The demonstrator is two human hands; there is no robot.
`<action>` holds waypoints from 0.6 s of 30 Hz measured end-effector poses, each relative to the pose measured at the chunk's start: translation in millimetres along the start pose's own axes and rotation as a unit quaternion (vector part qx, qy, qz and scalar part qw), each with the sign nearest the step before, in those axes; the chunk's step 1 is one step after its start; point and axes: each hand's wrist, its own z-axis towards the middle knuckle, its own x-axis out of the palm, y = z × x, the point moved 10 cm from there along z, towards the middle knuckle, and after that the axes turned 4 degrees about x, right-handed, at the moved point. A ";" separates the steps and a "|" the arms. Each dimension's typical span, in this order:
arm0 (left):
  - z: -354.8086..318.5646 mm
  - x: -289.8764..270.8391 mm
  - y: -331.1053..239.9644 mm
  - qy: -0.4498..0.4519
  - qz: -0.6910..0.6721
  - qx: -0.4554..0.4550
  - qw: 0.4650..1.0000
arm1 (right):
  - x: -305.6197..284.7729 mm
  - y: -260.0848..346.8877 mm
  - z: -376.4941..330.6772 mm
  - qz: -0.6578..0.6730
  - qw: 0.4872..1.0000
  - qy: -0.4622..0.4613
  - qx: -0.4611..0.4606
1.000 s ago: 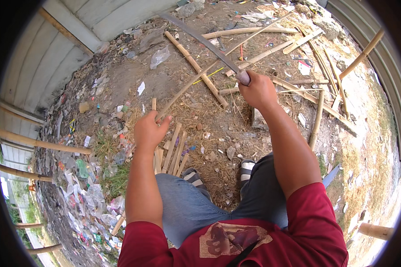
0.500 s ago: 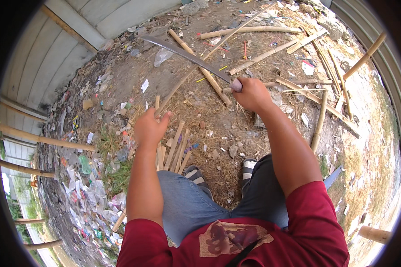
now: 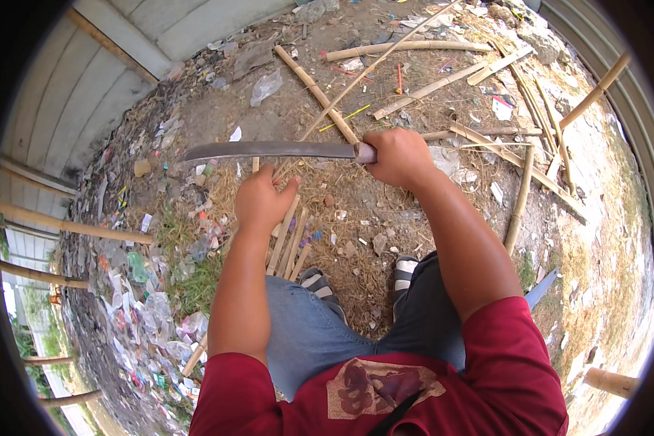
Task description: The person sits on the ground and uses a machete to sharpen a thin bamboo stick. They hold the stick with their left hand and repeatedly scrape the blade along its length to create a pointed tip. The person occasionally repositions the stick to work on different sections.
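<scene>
Far left of the frame: bamboo poles [image 3: 73,227] cross a strip of plastic litter [image 3: 149,320] along a corrugated wall [image 3: 73,109]. Left of centre: the left hand [image 3: 261,200], fingers curled about the top of an upright bamboo stick [image 3: 255,165]; split bamboo slats [image 3: 291,243] lie just below it on the ground [image 3: 356,240]. Centre: a long machete blade [image 3: 269,150] held level, its tip pointing to frame left, passing just above the left hand and at the stick's top. Right of centre: the right hand [image 3: 398,156], fist closed round the machete handle. Upper right: scattered bamboo lengths [image 3: 429,89] on dry soil.
</scene>
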 end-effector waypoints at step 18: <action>-10.2 1.2 -6.7 0.006 -0.059 -0.013 0.998 | 25.6 31.5 -5.8 0.003 0.999 0.028 -0.018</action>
